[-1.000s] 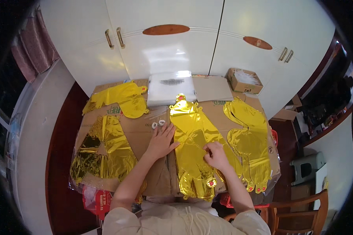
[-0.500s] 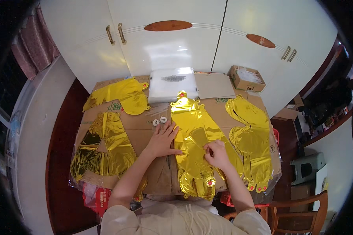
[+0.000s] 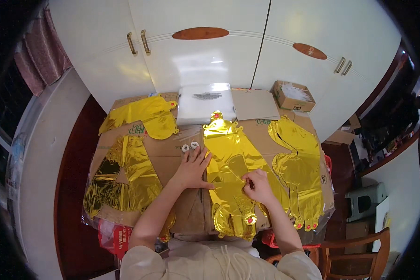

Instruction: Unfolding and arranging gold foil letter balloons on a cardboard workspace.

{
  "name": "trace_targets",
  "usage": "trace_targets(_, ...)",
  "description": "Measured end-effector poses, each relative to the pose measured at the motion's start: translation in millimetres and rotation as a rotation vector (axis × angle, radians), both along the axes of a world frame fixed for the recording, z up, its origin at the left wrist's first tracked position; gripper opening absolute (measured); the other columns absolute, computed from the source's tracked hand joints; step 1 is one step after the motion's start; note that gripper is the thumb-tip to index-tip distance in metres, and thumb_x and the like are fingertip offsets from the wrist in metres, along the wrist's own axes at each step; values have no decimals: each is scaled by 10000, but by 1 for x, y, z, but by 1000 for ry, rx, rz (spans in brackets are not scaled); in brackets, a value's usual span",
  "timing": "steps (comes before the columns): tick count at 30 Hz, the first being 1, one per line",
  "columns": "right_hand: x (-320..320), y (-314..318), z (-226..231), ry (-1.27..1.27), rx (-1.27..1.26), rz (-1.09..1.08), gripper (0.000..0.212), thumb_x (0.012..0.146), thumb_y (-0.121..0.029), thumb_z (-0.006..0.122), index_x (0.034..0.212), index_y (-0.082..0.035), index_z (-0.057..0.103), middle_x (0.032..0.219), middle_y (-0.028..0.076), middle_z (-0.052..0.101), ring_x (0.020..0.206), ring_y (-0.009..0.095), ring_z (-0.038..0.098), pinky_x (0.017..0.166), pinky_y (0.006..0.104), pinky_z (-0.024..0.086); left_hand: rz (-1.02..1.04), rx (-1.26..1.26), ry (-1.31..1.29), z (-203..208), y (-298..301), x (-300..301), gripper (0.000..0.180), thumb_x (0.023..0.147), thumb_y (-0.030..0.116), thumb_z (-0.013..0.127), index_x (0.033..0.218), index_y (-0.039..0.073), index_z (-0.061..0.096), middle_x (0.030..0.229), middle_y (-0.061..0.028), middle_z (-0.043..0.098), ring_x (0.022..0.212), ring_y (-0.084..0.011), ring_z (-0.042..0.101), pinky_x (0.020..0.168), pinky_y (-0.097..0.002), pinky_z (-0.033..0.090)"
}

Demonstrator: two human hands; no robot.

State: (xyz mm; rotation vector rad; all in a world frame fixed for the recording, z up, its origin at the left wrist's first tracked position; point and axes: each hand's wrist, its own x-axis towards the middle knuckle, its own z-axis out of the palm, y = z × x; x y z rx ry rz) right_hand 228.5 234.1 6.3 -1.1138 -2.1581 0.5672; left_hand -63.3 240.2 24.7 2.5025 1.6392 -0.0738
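Observation:
A flat gold foil balloon (image 3: 226, 144) lies lengthwise in front of me, with red-centred round tabs at its far and near ends. My left hand (image 3: 190, 171) rests open along its left edge, fingers spread and thumb on the foil. Over the middle of the balloon, my right hand (image 3: 257, 185) is closed in a pinch. A thin pale line runs from its fingertips across the foil; what it holds is too small to make out. Just beyond my left fingertips sit two small white rolls (image 3: 186, 148), and some thin clear strips (image 3: 187, 134) lie behind them.
More flat gold balloons lie at the right (image 3: 299, 163), left (image 3: 128, 172) and far left (image 3: 144, 116). At the back are a stack of clear plastic bags (image 3: 205, 105), a cardboard sheet (image 3: 254, 105) and a small box (image 3: 294, 96) of whitish items. A wooden chair (image 3: 354, 247) stands near right.
Both hands stay in nearly the same place, the left still flat and the right still pinching. The whole view has shifted very slightly.

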Motion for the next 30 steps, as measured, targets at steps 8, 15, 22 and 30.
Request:
trace_targets(8, -19, -16, 34, -224, 293, 84, 255, 695, -94, 654, 949, -97, 652, 887, 57, 614, 870, 257, 565, 829, 395, 412, 23, -37, 39, 0, 0, 2, 1199, 654, 811, 600, 1523, 88, 200, 1591, -157, 142, 1475, -363, 69, 1161, -570, 71)
trace_targets(15, -55, -49, 22, -311, 234, 412, 356, 774, -181, 638, 1120, -100, 655, 1098, 54, 606, 1050, 214, 548, 905, 364, 419, 31, -54, 54, 2, 2, 4, 1209, 647, 798, 622, 1530, 100, 180, 1599, -147, 119, 1478, -357, 56, 1164, -561, 58)
trace_targets(22, -54, -59, 23, -434, 242, 447, 433, 800, -235, 625, 1223, -141, 628, 1230, 29, 575, 1158, 200, 496, 1021, 385, 379, 39, -54, 56, 1, 1, 4, 1222, 641, 795, 630, 1531, 95, 171, 1599, -142, 121, 1479, -353, 52, 1164, -562, 67)
trace_targets(30, -52, -65, 22, -493, 227, 445, 467, 802, -264, 619, 1266, -210, 617, 1302, 32, 531, 1192, 204, 474, 1073, 443, 351, 45, -43, 127, 10, 7, 4, 1148, 712, 780, 572, 1516, 51, 198, 1594, -113, 167, 1480, -305, 95, 1170, -536, 95)
